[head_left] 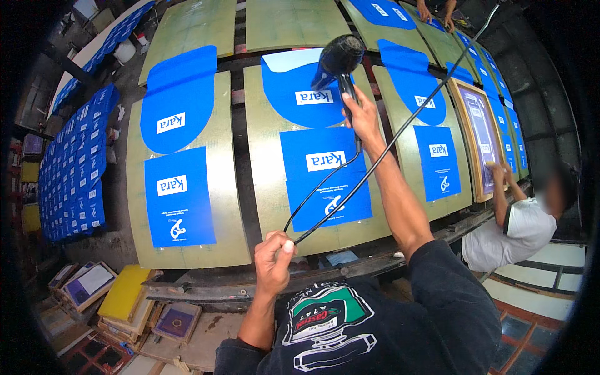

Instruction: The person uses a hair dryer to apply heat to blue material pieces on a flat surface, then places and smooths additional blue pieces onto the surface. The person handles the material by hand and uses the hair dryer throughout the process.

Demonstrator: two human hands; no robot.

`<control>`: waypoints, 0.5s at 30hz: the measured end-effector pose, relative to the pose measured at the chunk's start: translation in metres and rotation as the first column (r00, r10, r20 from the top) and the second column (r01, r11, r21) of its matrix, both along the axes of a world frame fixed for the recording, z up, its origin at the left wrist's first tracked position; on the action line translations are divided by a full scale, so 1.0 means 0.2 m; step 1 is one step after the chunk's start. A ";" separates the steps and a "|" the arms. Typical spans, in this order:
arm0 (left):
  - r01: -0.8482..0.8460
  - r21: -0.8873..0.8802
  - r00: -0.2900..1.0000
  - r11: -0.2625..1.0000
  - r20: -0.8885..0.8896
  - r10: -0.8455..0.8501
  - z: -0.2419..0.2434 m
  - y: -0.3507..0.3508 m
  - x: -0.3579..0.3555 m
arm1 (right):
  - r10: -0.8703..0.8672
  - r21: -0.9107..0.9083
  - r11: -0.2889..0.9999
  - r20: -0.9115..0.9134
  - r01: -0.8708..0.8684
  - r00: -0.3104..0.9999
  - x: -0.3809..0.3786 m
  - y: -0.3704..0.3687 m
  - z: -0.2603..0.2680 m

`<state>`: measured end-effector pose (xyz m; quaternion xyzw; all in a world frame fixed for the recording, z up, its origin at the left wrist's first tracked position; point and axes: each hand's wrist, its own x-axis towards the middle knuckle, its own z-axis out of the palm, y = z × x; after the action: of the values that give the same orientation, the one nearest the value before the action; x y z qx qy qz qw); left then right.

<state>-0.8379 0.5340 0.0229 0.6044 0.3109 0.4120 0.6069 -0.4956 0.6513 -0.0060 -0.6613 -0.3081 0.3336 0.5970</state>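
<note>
My right hand (362, 115) is closed around the handle of a black hair dryer (341, 56), held above a rounded blue fabric piece (281, 93) with white print. Lower down, my left hand (274, 260) grips the dryer's black power cord (365, 174) in a bend near the front edge of the boards. Beneath the cord, a square blue printed piece (295, 197) lies flat on a greenish board (262, 173). The rounded piece's far edge is folded over, showing a white underside. On the board to the left are another rounded piece (180, 98) and square piece (197, 201).
At the right, a person in a white shirt (504, 234) works at a wooden-framed printing screen (461, 108). Another person's hands (436, 16) are at the far boards. Stacked frames (124, 293) stand lower left; printed blue fabric (75, 164) hangs or lies at the left. Gaps separate the boards.
</note>
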 end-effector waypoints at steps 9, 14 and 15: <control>0.046 -0.116 0.996 0.992 -0.073 -0.055 0.04 0.02 -0.02 | 0.080 -0.039 0.996 0.024 -0.079 0.996 -0.06 0.16 -0.07; 0.047 -0.116 0.995 0.992 -0.082 -0.057 0.07 0.02 -0.01 | 0.102 -0.036 0.995 0.172 -0.097 0.980 -0.06 0.18 -0.10; 0.049 -0.116 0.996 0.992 -0.073 -0.058 0.06 0.02 -0.02 | 0.121 -0.054 0.992 0.120 -0.115 0.985 -0.07 0.18 -0.09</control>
<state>-0.8409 0.5387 0.0358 0.5922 0.3403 0.3538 0.6390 -0.5102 0.6865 -0.0238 -0.6751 -0.3750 0.3341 0.5405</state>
